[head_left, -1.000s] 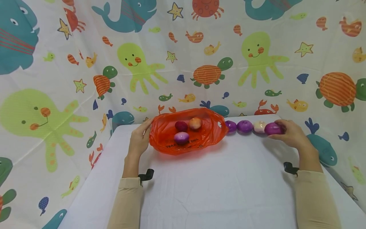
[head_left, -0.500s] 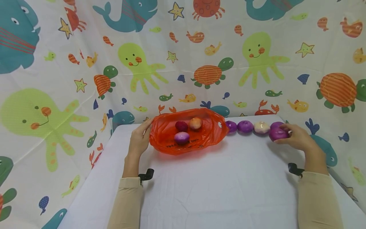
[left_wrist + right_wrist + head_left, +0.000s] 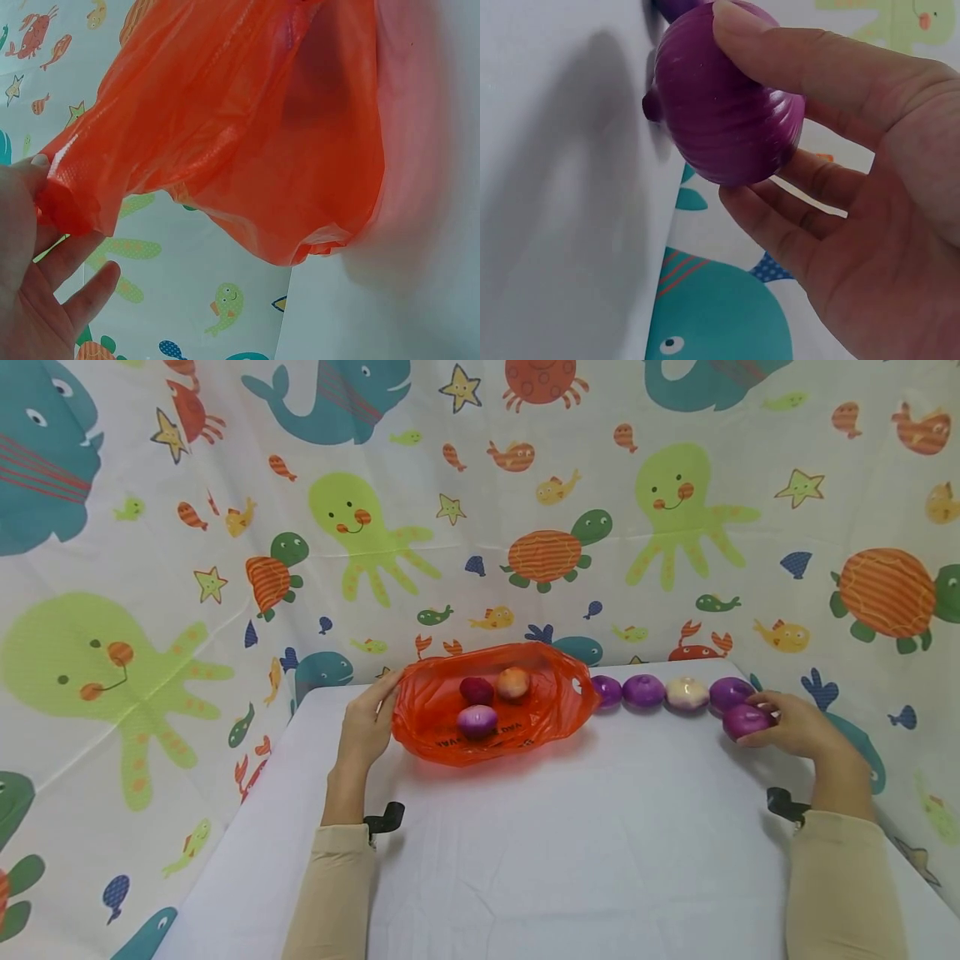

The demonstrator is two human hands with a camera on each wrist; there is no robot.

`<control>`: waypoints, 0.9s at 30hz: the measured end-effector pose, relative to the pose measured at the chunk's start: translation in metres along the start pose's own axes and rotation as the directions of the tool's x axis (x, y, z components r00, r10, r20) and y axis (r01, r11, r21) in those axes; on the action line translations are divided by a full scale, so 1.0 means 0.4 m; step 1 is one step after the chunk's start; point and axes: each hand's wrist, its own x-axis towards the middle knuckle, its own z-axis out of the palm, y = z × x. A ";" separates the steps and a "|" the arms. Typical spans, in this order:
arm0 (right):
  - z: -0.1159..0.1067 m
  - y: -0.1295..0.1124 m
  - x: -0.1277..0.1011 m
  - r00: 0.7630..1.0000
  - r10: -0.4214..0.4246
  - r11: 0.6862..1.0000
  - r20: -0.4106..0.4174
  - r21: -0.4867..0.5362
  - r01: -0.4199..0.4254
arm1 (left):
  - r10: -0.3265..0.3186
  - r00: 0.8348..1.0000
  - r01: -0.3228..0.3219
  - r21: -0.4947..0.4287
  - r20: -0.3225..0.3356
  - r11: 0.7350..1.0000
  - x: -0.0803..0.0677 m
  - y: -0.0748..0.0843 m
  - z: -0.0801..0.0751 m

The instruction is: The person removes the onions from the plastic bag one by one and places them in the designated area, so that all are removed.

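Observation:
My left hand (image 3: 365,727) pinches the left edge of an orange-red plastic bag (image 3: 420,727), its mouth spread wide. In the left wrist view, the bag's edge (image 3: 82,195) lies between thumb and fingers. Inside the bag are a purple-and-white onion (image 3: 477,723), a dark red round item (image 3: 476,691) and an orange-yellow round item (image 3: 513,683). My right hand (image 3: 806,727) grips a glossy purple onion (image 3: 745,724), thumb on one side and fingers on the other. In the right wrist view, this onion's stubby tip (image 3: 652,105) points toward the white tabletop. Another purple onion (image 3: 729,692) sits just behind it.
Along the back of the white table (image 3: 570,843), a pale bulb (image 3: 687,694) and two more purple onions (image 3: 643,692) continue the row leftward to the bag. A curtain (image 3: 480,477) printed with sea animals hangs behind and at the sides.
My right hand has moved right and slightly nearer with its onion, uncovering the pale bulb and the purple onion behind. My left hand and the bag stay put.

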 end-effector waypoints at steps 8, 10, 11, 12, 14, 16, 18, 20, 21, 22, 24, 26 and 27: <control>-0.005 0.015 -0.004 1.000 0.010 1.000 0.022 -0.024 -0.010 | 0.001 1.000 -0.001 -0.016 0.001 1.000 -0.002 0.000 0.001; -0.005 0.015 -0.006 1.000 0.018 1.000 0.025 -0.018 -0.018 | 0.000 1.000 0.000 -0.017 0.001 1.000 -0.002 -0.001 0.001; -0.005 0.016 -0.007 0.999 0.020 1.000 0.025 -0.016 -0.019 | 0.000 1.000 0.000 -0.016 0.001 1.000 -0.002 -0.001 0.001; -0.005 0.019 -0.008 0.999 0.024 1.000 0.024 -0.013 -0.023 | 0.001 1.000 -0.001 -0.015 0.001 1.000 -0.002 0.000 0.000; -0.005 0.020 -0.009 0.999 0.024 1.000 0.024 -0.012 -0.023 | -0.001 1.000 0.001 -0.014 0.002 1.000 -0.002 -0.001 0.001; -0.006 0.022 -0.010 1.000 0.022 1.000 0.021 -0.013 -0.021 | -0.002 1.000 0.002 -0.016 0.004 1.000 -0.003 0.000 0.001; -0.007 0.023 -0.010 1.000 0.021 1.000 0.018 -0.015 -0.021 | -0.007 1.000 0.007 -0.014 0.004 1.000 -0.002 0.001 0.000; -0.007 0.022 -0.007 1.000 0.022 1.000 0.014 -0.021 -0.022 | -0.010 1.000 0.010 -0.015 0.005 1.000 -0.001 0.002 0.000; -0.007 0.022 -0.005 1.000 0.025 0.999 0.011 -0.027 -0.025 | -0.010 1.000 0.010 -0.014 0.004 1.000 -0.001 0.002 0.000; -0.006 0.022 -0.004 1.000 0.030 0.999 0.008 -0.034 -0.030 | -0.009 1.000 0.009 -0.014 0.005 1.000 0.000 0.002 0.000; -0.003 0.020 0.000 0.999 0.041 0.998 0.000 -0.045 -0.041 | -0.007 1.000 0.007 -0.017 0.004 1.000 0.001 0.003 0.000; 0.000 0.020 0.003 0.999 0.052 0.997 -0.012 -0.061 -0.053 | -0.006 1.000 0.006 -0.019 0.003 1.000 0.001 0.003 0.000; 0.001 0.019 0.003 0.998 0.059 0.996 -0.015 -0.062 -0.060 | -0.005 1.000 0.005 -0.019 0.003 1.000 0.001 0.003 0.001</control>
